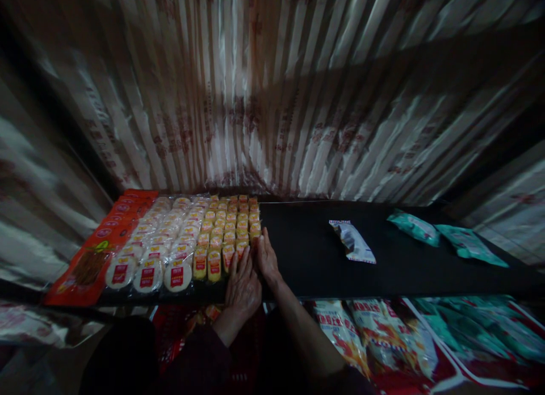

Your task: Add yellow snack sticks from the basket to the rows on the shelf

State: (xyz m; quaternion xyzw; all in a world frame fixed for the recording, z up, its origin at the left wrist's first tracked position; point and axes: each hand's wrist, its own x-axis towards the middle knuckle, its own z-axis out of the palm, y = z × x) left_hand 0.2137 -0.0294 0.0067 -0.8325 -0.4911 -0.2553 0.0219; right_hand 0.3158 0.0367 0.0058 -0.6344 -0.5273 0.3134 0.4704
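Rows of small yellow wrapped cakes [214, 263] with red labels stand on the black shelf [298, 270]. My left hand [243, 284] lies with its fingers stretched over the front ends of the rightmost rows. Against the right side of the same rows rests my right hand [267, 260], fingers straight and together. Neither hand wraps round a pack, though the fingers hide a few of them. Directly left of the yellow cakes are rows of round white wrapped cakes [177, 277], also red-labelled.
At the shelf's left end lies an orange snack bag [96, 247]. To the right are a white-and-blue packet [353, 242] and two teal packets [415, 228]. Below the shelf, crates hold red-and-white bags [383, 338] and teal packs [481, 327]. Printed plastic sheeting [272, 100] hangs behind.
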